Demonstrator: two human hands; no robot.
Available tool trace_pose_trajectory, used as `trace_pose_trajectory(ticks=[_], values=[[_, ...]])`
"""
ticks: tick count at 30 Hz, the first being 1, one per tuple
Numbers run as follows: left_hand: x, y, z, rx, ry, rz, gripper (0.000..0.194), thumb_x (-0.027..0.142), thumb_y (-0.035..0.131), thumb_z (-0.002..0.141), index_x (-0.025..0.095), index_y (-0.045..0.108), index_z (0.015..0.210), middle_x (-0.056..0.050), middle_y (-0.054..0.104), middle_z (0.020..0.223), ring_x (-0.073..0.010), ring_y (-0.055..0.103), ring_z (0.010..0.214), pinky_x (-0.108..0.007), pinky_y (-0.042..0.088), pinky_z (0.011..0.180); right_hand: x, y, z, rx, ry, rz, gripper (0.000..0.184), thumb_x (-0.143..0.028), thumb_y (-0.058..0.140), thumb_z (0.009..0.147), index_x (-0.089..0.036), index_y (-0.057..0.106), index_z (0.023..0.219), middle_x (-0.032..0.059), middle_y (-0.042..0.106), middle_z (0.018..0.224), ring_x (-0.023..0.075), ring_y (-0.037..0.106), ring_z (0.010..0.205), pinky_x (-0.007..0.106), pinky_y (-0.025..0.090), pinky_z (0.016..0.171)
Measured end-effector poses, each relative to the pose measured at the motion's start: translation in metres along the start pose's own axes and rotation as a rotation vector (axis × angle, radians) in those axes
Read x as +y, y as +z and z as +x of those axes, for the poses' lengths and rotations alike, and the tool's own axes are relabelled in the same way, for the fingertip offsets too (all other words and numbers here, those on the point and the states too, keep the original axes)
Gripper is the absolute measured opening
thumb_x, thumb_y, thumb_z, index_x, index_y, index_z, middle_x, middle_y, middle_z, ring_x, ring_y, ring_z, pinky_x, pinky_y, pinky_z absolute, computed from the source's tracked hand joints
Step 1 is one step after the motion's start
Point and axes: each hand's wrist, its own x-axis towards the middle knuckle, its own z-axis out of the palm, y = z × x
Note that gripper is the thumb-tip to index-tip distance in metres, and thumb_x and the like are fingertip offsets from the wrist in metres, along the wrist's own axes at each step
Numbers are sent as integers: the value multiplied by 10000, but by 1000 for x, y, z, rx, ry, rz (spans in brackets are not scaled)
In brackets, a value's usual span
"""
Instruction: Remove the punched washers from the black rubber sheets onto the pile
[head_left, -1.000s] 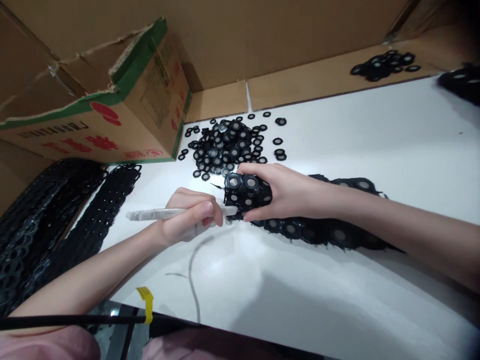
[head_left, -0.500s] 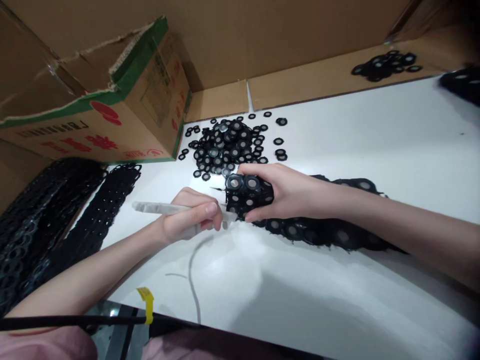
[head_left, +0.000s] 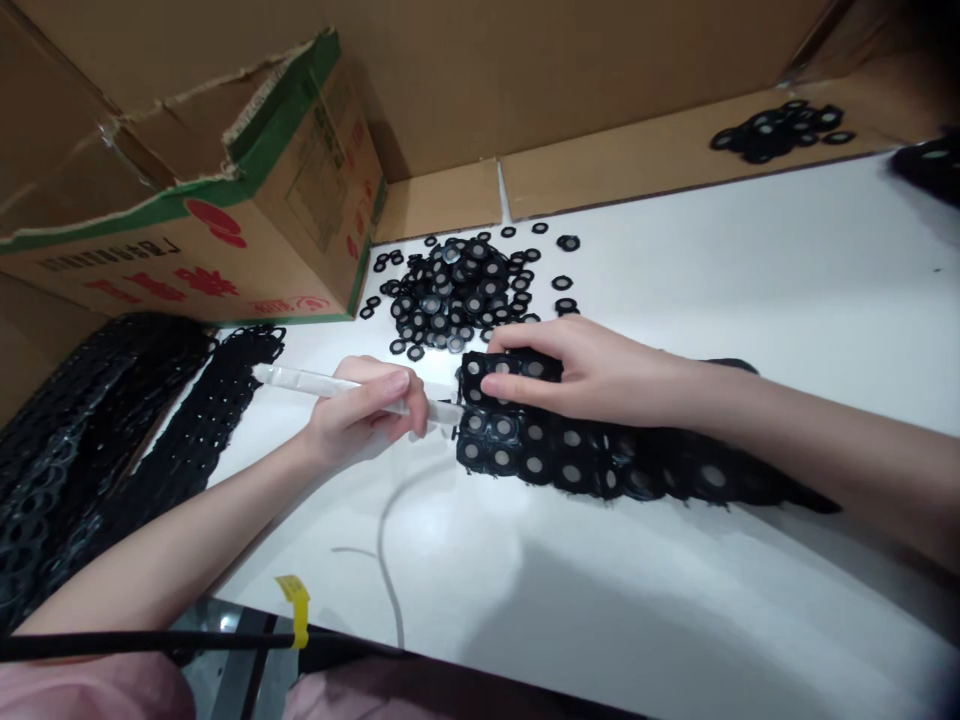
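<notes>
Pinched in my left hand (head_left: 369, 405) is a slim white pen-like tool (head_left: 289, 380), its tip at the left end of a black strip (head_left: 555, 452). That strip carries rows of round pieces with grey centres and lies along the white table. My right hand (head_left: 559, 370) grips the strip's upper left part, thumb on top and fingers behind its far edge; its underside is hidden. Just beyond both hands is a heap of loose black rings with grey centres (head_left: 457, 290).
An open cardboard box (head_left: 300, 200) stands at the back left. Black openwork strips (head_left: 202, 420) lie at the left. A smaller pile of black rings (head_left: 780, 130) sits on the cardboard ledge (head_left: 600, 165). A black cable with a yellow tag (head_left: 298, 610) crosses the front edge.
The strip's left end now lies flatter, showing more rows toward me. My right thumb has shifted up over it. My left hand has moved slightly left and up with the white tool.
</notes>
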Motion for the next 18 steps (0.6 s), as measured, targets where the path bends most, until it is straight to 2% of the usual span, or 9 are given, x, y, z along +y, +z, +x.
trace_pose_trajectory(ticks=[3,6,11,13,18], values=[[-1,1,1,82,9,42,420,360,535,900,108,679,597,-8,459,419,-85,312,385,-264,195,411,1,5,3,82,10,-106,235,-424,497,882,-216,608,884,-35,542,599,117,420,511,265,305,570],[-3,1,3,161,22,144,405,381,528,920,118,699,664,4,461,452,-87,363,422,-250,230,429,3,10,5,118,-30,-159,123,-334,539,859,-230,602,881,-42,528,599,121,438,541,258,312,588],[-4,0,4,110,53,333,436,419,477,951,127,697,712,-6,534,565,-87,406,481,-249,288,480,5,15,7,191,-107,-160,132,-304,565,852,-203,613,782,16,598,796,144,529,704,260,361,663],[-2,1,4,93,57,390,438,407,457,957,127,687,710,-6,534,574,-90,408,487,-250,295,485,5,16,9,199,-99,-158,153,-315,564,863,-201,615,774,18,613,799,150,540,719,264,366,673],[3,5,5,100,56,496,427,361,407,959,128,666,713,-10,530,584,-104,415,504,-251,287,475,5,17,11,209,-49,-172,68,-250,578,849,-213,614,805,-6,660,788,150,565,716,269,365,678]])
